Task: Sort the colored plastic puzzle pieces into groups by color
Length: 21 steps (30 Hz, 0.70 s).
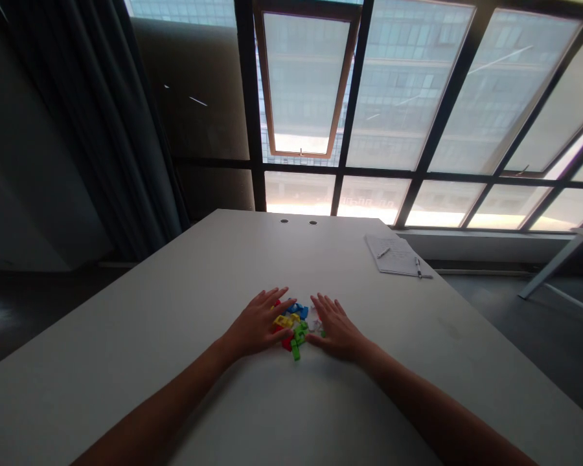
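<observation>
A small heap of coloured plastic pieces lies on the white table [282, 414] between my two hands. Green pieces [300, 332] are at the near side, yellow pieces [287, 320] in the middle, blue pieces [298, 309] at the far side. Red pieces [286, 343] show partly beside my left thumb, and pale pieces [313, 320] lie by my right fingers. My left hand [260, 323] is spread over the heap's left edge, hiding some pieces. On the right edge rests my right hand [337, 329], fingers apart. Neither hand grips anything.
Papers [398, 257] with a pen [384, 252] and another pen [418, 267] lie near the table's right edge. Two round cable holes [284, 221] are at the far end. A dark curtain [111, 129] hangs left; windows stand beyond the table.
</observation>
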Each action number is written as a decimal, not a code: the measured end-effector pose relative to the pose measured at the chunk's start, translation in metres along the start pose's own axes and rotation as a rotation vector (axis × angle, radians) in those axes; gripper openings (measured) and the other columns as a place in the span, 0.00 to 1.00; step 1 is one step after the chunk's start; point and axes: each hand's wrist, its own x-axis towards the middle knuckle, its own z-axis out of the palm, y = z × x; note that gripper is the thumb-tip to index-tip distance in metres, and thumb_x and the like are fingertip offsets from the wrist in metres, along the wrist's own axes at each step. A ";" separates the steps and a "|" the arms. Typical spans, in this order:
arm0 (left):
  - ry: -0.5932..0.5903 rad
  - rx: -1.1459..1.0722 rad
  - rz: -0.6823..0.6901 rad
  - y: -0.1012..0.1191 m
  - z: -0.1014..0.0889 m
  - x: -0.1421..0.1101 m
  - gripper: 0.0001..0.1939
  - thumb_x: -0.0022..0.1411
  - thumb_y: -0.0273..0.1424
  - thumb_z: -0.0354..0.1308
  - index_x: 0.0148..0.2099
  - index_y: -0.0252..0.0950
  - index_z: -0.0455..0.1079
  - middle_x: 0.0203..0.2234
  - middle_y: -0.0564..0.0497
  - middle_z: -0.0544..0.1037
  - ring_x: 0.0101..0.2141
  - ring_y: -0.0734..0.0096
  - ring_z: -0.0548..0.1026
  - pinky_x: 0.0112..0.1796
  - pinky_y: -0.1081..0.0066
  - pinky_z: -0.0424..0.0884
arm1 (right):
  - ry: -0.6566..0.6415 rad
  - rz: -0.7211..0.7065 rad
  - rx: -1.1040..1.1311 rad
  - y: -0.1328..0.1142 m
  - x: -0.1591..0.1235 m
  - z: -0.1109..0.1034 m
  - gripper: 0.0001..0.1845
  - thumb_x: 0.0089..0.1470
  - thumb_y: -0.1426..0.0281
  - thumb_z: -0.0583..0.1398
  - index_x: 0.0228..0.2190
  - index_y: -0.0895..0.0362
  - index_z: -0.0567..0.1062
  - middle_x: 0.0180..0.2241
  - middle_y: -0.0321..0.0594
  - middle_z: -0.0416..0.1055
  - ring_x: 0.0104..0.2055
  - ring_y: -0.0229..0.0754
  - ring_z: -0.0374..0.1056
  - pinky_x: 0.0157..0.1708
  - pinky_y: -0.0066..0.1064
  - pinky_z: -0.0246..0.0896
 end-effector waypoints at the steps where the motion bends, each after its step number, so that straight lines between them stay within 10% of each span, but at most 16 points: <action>1: 0.017 0.009 -0.017 -0.005 0.002 -0.012 0.40 0.71 0.57 0.54 0.78 0.50 0.55 0.76 0.44 0.56 0.72 0.44 0.60 0.69 0.42 0.58 | -0.014 -0.011 -0.008 -0.008 0.001 0.001 0.61 0.60 0.36 0.60 0.77 0.57 0.45 0.78 0.56 0.39 0.80 0.59 0.32 0.76 0.57 0.30; 12: 0.199 0.056 -0.095 -0.052 0.008 -0.056 0.64 0.56 0.65 0.65 0.82 0.45 0.39 0.77 0.36 0.48 0.73 0.39 0.57 0.70 0.42 0.53 | 0.029 -0.023 0.004 -0.081 0.094 0.035 0.63 0.55 0.31 0.59 0.76 0.55 0.49 0.77 0.60 0.41 0.78 0.72 0.35 0.72 0.71 0.26; 21: 0.269 0.097 -0.277 -0.057 0.000 -0.057 0.47 0.64 0.55 0.64 0.77 0.44 0.53 0.74 0.36 0.60 0.70 0.40 0.63 0.67 0.39 0.58 | 0.092 -0.222 0.224 -0.108 0.163 0.057 0.43 0.69 0.48 0.56 0.75 0.51 0.50 0.77 0.52 0.46 0.78 0.60 0.42 0.72 0.69 0.33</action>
